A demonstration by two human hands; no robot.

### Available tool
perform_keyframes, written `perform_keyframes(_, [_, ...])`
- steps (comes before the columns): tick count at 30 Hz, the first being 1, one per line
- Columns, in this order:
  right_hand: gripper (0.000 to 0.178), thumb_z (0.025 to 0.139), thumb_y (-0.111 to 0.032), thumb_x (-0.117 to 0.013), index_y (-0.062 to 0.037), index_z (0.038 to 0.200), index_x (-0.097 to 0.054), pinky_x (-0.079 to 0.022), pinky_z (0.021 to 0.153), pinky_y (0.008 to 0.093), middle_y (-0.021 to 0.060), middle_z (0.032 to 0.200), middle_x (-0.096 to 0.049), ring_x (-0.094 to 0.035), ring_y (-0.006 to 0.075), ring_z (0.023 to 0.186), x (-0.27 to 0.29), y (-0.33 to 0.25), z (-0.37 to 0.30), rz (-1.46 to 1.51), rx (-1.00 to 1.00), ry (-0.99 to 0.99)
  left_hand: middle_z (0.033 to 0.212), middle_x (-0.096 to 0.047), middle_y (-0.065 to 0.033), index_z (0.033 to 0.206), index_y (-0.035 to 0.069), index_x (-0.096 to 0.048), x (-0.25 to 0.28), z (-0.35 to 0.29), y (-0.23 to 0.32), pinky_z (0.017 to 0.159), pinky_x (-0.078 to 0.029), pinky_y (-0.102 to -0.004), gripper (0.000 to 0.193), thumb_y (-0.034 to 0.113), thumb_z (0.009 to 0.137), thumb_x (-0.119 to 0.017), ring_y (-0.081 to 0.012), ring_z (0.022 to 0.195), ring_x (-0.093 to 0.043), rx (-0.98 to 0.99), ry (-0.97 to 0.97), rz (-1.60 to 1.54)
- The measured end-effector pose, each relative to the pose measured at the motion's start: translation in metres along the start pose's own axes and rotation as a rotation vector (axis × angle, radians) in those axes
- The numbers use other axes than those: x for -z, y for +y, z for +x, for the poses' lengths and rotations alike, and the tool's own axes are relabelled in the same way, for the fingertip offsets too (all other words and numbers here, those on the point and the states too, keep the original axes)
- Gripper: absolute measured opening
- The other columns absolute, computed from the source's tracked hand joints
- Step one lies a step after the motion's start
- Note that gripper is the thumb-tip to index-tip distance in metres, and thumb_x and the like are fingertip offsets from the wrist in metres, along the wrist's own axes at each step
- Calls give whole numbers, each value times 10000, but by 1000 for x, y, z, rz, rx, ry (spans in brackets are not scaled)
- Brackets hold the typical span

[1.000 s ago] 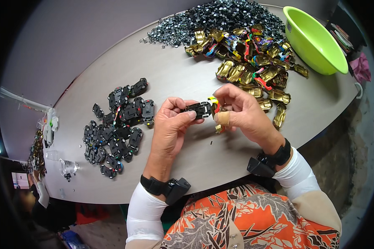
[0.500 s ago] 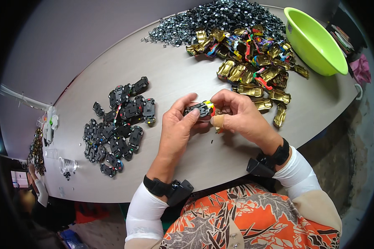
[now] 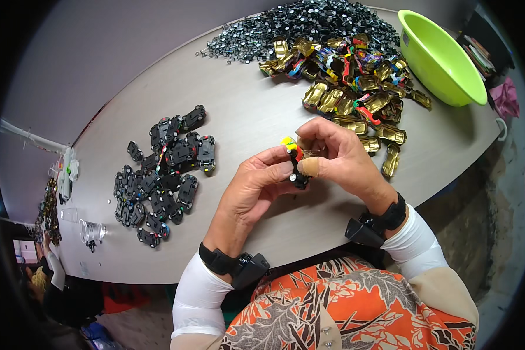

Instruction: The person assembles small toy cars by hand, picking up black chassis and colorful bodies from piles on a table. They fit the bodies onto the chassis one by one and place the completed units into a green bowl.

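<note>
Between my two hands, over the table, is a small toy car (image 3: pixel 294 166) with a black base, wheels and bits of yellow and red. It is turned on edge, its base facing partly toward me. My left hand (image 3: pixel 252 185) grips one side with thumb and fingers. My right hand (image 3: pixel 345 158), a tan bandage on its thumb, pinches the other side; those fingertips hide much of the car. Left of my hands lie toy cars (image 3: pixel 181 150) with black undersides up. Beyond my right hand spreads a heap of gold and coloured car shells (image 3: pixel 331 101).
A large pile of small wheel-and-axle pieces (image 3: pixel 315 20) covers the far edge. The lime-green basin (image 3: pixel 443 64) stands at the far right. Clear plastic cups (image 3: pixel 90 232) are at the left edge. Another person's arm (image 3: pixel 57 271) reaches toward a further heap at far left.
The toy car has been turned from lying roughly level, base up, to standing on edge. Both hands still hold it, and my left fingers have shifted along it.
</note>
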State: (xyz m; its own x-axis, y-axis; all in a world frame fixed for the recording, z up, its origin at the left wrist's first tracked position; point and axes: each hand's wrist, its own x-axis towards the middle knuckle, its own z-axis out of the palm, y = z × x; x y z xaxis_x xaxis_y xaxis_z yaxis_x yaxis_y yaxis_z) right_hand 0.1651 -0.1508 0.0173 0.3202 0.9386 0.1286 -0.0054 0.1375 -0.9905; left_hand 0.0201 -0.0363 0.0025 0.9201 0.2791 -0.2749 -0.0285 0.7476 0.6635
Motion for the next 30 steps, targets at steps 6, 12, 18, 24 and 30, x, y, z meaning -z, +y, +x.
perform_keyframes(6, [352, 733, -17, -676, -12, 1042, -507, -454, 641, 203, 12, 863, -544, -515, 45, 744, 1, -8, -1, 27, 71, 71, 1045, -607, -114, 1205, -1, -492, -3, -1, 5, 788, -560, -396, 477, 9, 759, -663, -231, 961, -618, -94, 22, 45])
perform_keyframes(12, [401, 757, 7, -660, -10, 1097, -449, -462, 665, 195, 16, 892, -518, -508, 46, 764, 0, -18, -2, 184, -43, 106, 1100, -584, -139, 1210, 27, -461, -8, -3, 12, 810, -556, -418, 489, 1, 761, -652, -283, 1040, -593, -236, 49, -16])
perform_keyframes(18, [409, 780, -14, -650, -21, 1119, -420, -444, 675, 195, 22, 896, -522, -504, 47, 774, -4, -7, -3, 110, 106, 129, 1105, -582, -141, 1206, 40, -463, -12, -4, 11, 798, -563, -407, 474, 7, 771, -646, -276, 1059, -581, -277, 46, 4])
perform_keyframes(24, [412, 794, -26, -649, -17, 1126, -406, -467, 678, 200, 43, 918, -546, -531, 57, 778, -6, -12, -4, 60, 142, 163, 1099, -582, -138, 1205, 45, -467, -12, -5, 11, 786, -569, -407, 470, -1, 770, -640, -280, 1064, -577, -299, 35, 24])
perform_keyframes(30, [406, 791, -31, -654, -14, 1121, -418, -462, 683, 200, 39, 922, -547, -527, 57, 784, -6, -12, -4, 38, 174, 173, 1097, -583, -144, 1206, 35, -466, -13, -5, 11, 782, -570, -409, 469, -15, 770, -628, -281, 1057, -579, -299, 40, 27])
